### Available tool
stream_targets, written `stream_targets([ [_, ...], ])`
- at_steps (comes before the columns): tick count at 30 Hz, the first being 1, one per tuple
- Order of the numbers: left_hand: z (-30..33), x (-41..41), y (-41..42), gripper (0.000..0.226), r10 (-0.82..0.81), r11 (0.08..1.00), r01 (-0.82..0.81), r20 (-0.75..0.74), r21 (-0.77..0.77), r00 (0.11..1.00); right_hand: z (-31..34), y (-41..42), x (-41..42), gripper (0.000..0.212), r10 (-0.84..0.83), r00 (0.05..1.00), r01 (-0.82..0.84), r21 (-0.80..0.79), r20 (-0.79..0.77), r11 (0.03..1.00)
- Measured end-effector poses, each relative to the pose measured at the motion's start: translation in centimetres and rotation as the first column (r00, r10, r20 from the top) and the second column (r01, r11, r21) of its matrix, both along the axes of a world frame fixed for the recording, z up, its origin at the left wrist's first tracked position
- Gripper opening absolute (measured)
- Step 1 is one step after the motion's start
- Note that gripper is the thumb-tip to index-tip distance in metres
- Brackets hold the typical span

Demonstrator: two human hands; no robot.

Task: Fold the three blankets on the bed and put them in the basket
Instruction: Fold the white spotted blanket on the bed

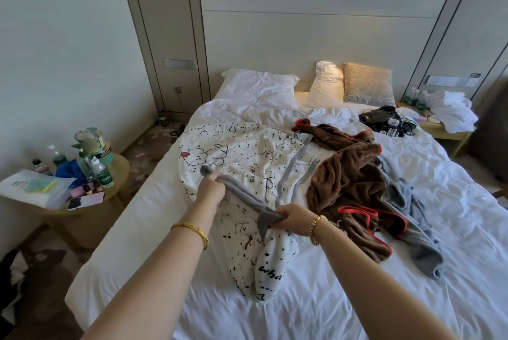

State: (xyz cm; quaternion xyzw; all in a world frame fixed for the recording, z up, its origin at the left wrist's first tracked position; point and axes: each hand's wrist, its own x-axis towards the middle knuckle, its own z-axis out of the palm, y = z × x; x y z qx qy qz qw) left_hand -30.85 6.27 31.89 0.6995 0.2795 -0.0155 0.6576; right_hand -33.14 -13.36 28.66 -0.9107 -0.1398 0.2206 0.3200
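A white blanket with black cartoon prints and a grey border lies rumpled on the bed. My left hand grips its grey edge at one point, and my right hand grips the same grey edge further right, lifting it a little. To the right lies a crumpled brown blanket with red trim. A grey-blue blanket lies partly under it. No basket is in view.
White pillows and a beige cushion sit at the headboard. Black devices and cables lie on the bed's far right. A round side table with bottles and a phone stands left; a nightstand with white towels stands right.
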Motion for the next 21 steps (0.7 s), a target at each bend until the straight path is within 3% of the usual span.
stream_targets([
  [2, 0.2, 0.2, -0.3, 0.032, 0.081, 0.976, -0.066, 0.069, -0.207, 0.994, -0.3, 0.1, -0.2, 0.010, 0.038, 0.999, -0.039, -0.014, -0.031, 0.999],
  [5, 0.6, 0.8, -0.4, 0.016, 0.155, 0.918, -0.111, 0.086, -0.381, 0.984, -0.5, -0.2, -0.4, 0.022, 0.069, 0.996, -0.069, -0.011, -0.065, 0.998],
  [7, 0.7, 0.9, -0.8, 0.014, 0.160, 0.952, -0.119, 0.129, -0.281, 0.979, -0.1, -0.5, -0.5, 0.020, 0.097, 0.991, -0.098, -0.003, -0.091, 0.995],
  [9, 0.6, 0.7, -0.9, 0.015, 0.192, 0.981, -0.175, 0.254, -0.086, 0.948, 0.8, -0.9, -0.6, 0.017, 0.121, 0.984, -0.118, 0.032, -0.128, 0.992],
  [11, 0.6, 0.8, -0.5, 0.029, 0.197, 0.979, -0.201, 0.327, -0.021, 0.925, 2.4, -1.3, -0.7, 0.018, 0.133, 0.977, -0.117, 0.103, -0.165, 0.988],
  [13, 1.1, 0.9, 0.2, 0.056, 0.217, 0.976, -0.215, 0.317, -0.042, 0.923, 4.6, -2.1, -0.5, 0.016, 0.134, 0.960, -0.057, 0.297, -0.246, 0.953],
  [14, 1.4, 0.9, 0.5, 0.058, 0.195, 0.981, -0.193, 0.294, -0.036, 0.936, 5.7, -2.6, -0.3, 0.016, 0.134, 0.943, 0.007, 0.421, -0.305, 0.907],
  [17, 2.2, 0.4, 0.1, 0.027, -0.045, 0.998, 0.034, 0.242, 0.047, 0.969, 8.1, -3.5, 0.9, 0.011, 0.118, 0.909, 0.194, 0.654, -0.401, 0.731],
  [21, 1.8, -0.7, -2.5, 0.016, -0.340, 0.938, 0.317, 0.210, 0.136, 0.916, 7.7, -1.7, 1.7, 0.009, 0.060, 0.930, 0.195, 0.624, -0.364, 0.756],
])
